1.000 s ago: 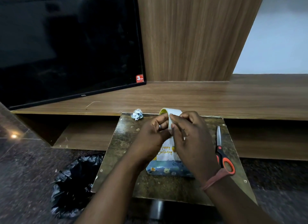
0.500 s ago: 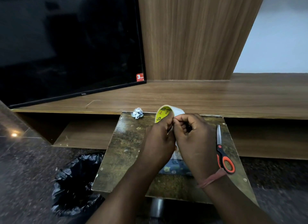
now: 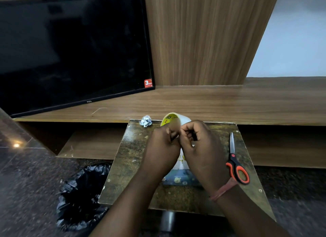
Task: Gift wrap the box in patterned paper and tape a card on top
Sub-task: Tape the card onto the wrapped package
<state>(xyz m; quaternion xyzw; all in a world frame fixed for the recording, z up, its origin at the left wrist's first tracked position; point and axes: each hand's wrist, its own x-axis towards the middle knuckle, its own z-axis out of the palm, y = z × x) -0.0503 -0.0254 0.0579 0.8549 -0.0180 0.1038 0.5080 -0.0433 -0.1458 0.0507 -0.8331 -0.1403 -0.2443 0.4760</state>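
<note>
A roll of clear tape with a yellow core is held up over the small table. My left hand grips the roll, with a finger blurred across its yellow core. My right hand has its fingers curled at the roll's edge, pinching the tape there. Below the hands lies the box wrapped in blue patterned paper. A white birthday card rests on top of it, mostly hidden by the hands.
Orange-handled scissors lie on the table's right side. A crumpled scrap of paper sits at the far left corner. A black bin bag stands on the floor to the left. Behind are a wooden shelf and a television.
The roll has tilted so its yellow inner core faces me. Both hands have drawn closer together at the roll's edge, covering more of the card.
</note>
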